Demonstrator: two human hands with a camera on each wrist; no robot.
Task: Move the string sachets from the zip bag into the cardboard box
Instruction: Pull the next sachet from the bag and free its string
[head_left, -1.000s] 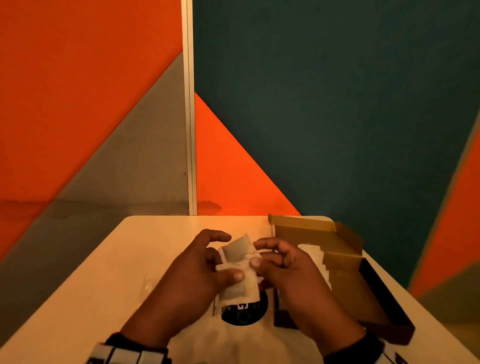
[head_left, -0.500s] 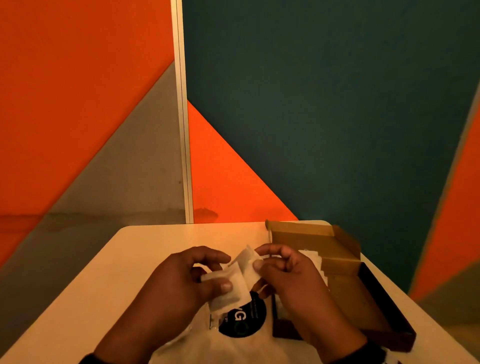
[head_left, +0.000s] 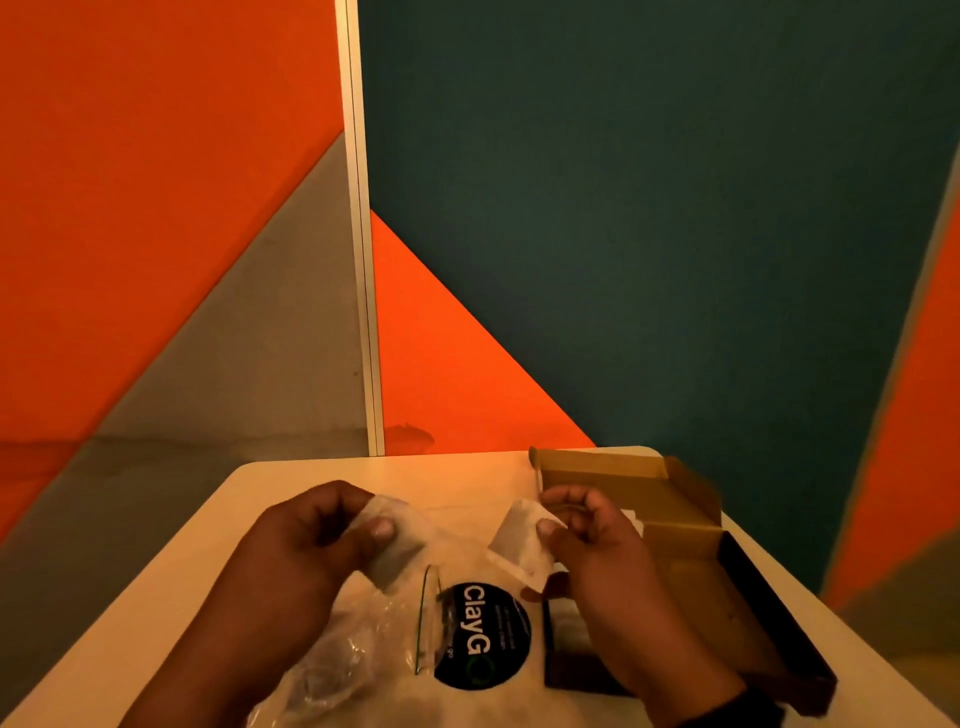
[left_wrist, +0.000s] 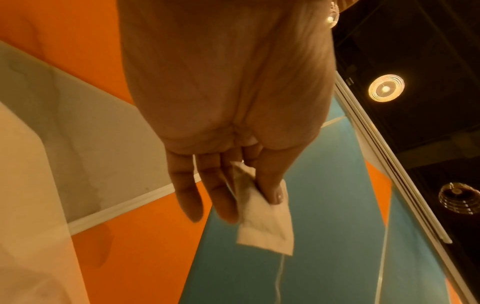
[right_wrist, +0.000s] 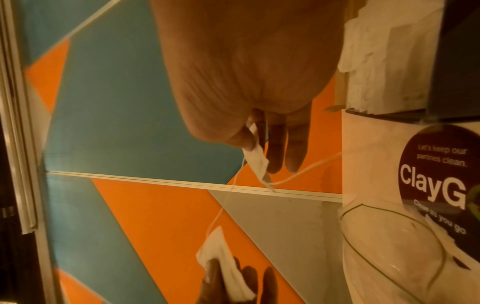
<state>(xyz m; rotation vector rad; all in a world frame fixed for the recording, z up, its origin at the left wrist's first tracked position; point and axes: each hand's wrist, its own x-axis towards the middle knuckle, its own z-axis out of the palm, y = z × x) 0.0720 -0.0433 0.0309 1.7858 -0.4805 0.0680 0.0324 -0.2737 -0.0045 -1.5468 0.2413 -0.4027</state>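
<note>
Head view: left hand (head_left: 306, 540) pinching one sachet (head_left: 397, 545) over table centre; right hand (head_left: 592, 545) pinching a second sachet (head_left: 522, 545), just beside the cardboard box (head_left: 691, 566) at the table's right edge, nearer it than the left. Zip bag (head_left: 374, 644) lying at near edge

Left wrist view: thumb and fingers (left_wrist: 223, 197) clamped on sachet top, long axis hanging down, string trailing

Right wrist view: string (right_wrist: 226, 197) linking both sachets, likely tangled; sachets already stacked in box (right_wrist: 369, 67)

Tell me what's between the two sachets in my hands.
A thin white string runs from the right sachet to the left sachet; right wrist view shows it.
</note>
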